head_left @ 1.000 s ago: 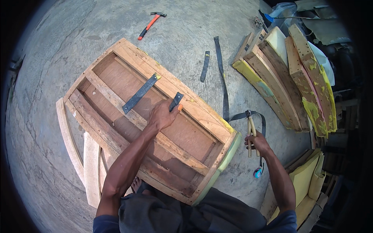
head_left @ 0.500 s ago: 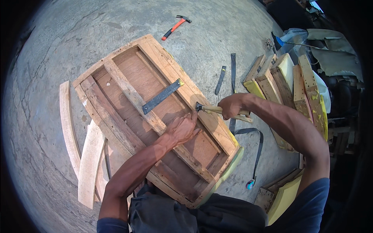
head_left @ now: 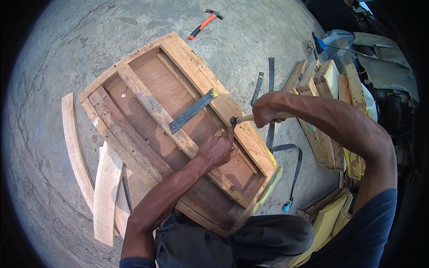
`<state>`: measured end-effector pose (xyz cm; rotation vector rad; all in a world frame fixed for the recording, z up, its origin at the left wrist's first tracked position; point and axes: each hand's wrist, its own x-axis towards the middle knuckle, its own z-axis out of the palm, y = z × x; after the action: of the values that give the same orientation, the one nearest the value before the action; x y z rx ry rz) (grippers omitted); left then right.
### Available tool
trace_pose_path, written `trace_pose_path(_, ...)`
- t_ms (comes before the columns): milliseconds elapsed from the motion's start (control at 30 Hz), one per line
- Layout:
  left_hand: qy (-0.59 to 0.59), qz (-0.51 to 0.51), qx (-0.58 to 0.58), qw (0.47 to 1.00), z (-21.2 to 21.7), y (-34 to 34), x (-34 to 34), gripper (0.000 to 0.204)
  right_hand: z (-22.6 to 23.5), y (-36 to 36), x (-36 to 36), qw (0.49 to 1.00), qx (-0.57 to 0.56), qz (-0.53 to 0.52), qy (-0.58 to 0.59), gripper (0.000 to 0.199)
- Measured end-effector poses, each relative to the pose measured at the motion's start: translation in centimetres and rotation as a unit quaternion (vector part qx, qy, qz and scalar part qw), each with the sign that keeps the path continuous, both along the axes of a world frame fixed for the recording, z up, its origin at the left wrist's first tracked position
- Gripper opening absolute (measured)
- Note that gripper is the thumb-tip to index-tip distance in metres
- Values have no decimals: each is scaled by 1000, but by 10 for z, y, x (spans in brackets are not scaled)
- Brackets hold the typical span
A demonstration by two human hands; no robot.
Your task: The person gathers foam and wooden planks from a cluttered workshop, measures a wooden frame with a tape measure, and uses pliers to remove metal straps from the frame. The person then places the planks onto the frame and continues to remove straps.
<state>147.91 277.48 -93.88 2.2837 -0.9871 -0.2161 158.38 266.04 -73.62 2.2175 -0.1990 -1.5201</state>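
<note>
A wooden frame (head_left: 152, 96) with a plywood back lies tilted in front of my legs. My right hand (head_left: 268, 109) is closed round the pale wooden handle of a hammer (head_left: 245, 119). Its dark head is at the inner edge of the frame's far right rail. My left hand (head_left: 217, 149) rests over the frame, one finger stretched up to that rail beside the hammer head and the thumb apart. Whether a nail is under the fingertip cannot be made out. A short black strap (head_left: 192, 111) spans from the middle slat to the right rail.
An orange-and-black claw hammer (head_left: 205, 24) lies on the concrete floor beyond the frame. Curved pale boards (head_left: 107, 196) lie at left. Black straps (head_left: 271, 80) and a small teal tape measure (head_left: 287, 206) are right of the frame. Wooden frames with yellow foam (head_left: 328, 78) stand farther right.
My right hand has shifted up, keeping hold of the hammer. My left hand has moved slightly right. The whole scene sits a little differently in view, and my right knee shows more.
</note>
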Motion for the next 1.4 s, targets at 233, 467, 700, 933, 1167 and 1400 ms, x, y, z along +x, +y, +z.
trace_pose_path(233,-39,44,-52,997,-2,-9,-2,81,-88,-107,-145,921,224,-166,-273,60)
trace_pose_path(467,-22,14,-91,996,7,-7,-12,59,-151,-77,-225,774,326,-412,-353,54)
trace_pose_path(700,74,166,-288,940,15,0,-10,28,-76,-130,-212,814,437,-228,-309,37)
trace_pose_path(933,272,259,-594,712,-20,3,-4,28,7,-111,-114,944,257,85,-190,36)
trace_pose_path(1167,419,238,-615,624,4,39,-14,48,-4,-55,-94,859,-40,465,-210,35)
trace_pose_path(1400,455,211,-580,642,6,29,-10,46,-21,-8,-84,796,-161,575,-103,48)
